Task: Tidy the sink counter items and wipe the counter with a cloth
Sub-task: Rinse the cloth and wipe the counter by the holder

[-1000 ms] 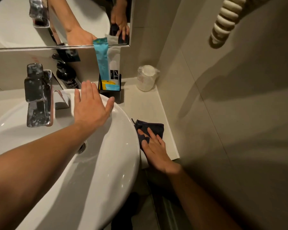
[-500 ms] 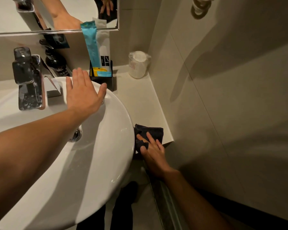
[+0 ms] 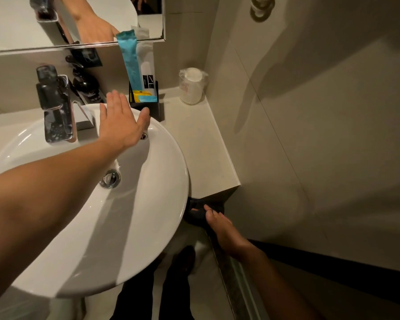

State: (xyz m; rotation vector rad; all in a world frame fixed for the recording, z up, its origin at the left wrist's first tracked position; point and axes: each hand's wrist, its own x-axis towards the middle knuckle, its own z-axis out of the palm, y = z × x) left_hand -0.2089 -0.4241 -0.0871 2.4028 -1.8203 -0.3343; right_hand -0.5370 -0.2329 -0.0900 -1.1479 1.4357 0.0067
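The dark cloth [image 3: 195,215] is sitting just below the counter's [image 3: 203,146] front edge, beside the basin [image 3: 125,227]. It looks soft, light and limp, so it is likely to bunch unless a flat palm is spreading it. The right hand [image 3: 226,232] is lying on it; whether the fingers are curling round it I cannot tell. The left hand [image 3: 120,121] is spreading flat, fingers straight, at the basin's back rim. The open room is only a narrow strip, with the wall hemming in the right side and the black holder [image 3: 156,109] and wrapped cup [image 3: 192,86] crowding the back.

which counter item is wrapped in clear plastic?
The white cup, rightmost of the three. The black sachet holder and the dark pump bottle left of it are bare.
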